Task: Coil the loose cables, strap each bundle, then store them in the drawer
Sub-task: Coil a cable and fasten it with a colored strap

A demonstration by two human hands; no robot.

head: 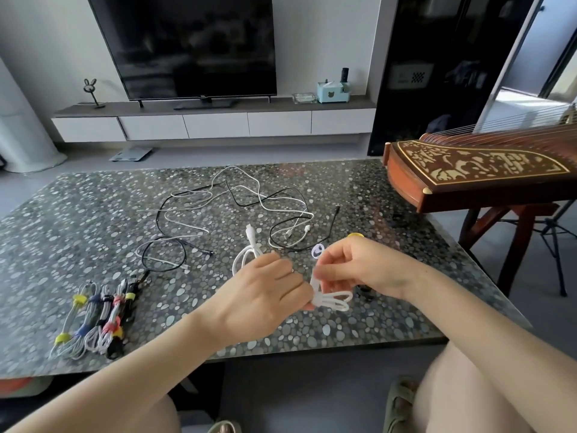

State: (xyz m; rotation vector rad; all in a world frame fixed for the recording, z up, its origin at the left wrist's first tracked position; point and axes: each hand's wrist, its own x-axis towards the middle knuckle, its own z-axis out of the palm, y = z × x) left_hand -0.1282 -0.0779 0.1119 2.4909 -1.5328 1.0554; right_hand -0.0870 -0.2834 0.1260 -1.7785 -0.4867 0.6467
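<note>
A person's left hand (265, 292) and right hand (359, 270) meet at the centre of the frame over a pebble-patterned table (78, 229). The curled fingers of both pinch a folded white cable (320, 300), whose loops stick out below the right hand. A tangle of loose cables (234, 207), black and white, sprawls on the table just beyond the hands, while a row of strapped bundles (96, 320) lies at lower left, well apart from them.
</note>
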